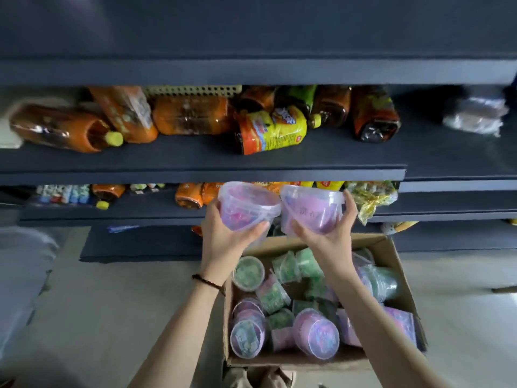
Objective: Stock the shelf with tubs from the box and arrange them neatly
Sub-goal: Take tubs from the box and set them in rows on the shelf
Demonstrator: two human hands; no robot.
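Gripping one purple tub each, left hand (223,233) and right hand (330,231) hold them, seemingly touching, above the box (391,264).

You are in a shop, or in the back room of one. In front of you are long dark shelves (195,161) stacked one over the other, and they hold many bottles of brown drink (67,130) with orange and yellow labels, the same kinds again and again, plus shiny snack bags (372,197). By your feet on the pale floor (126,289) sits an open cardboard box (397,264) full of little plastic tubs (316,331) that look alike, like goods for sale.
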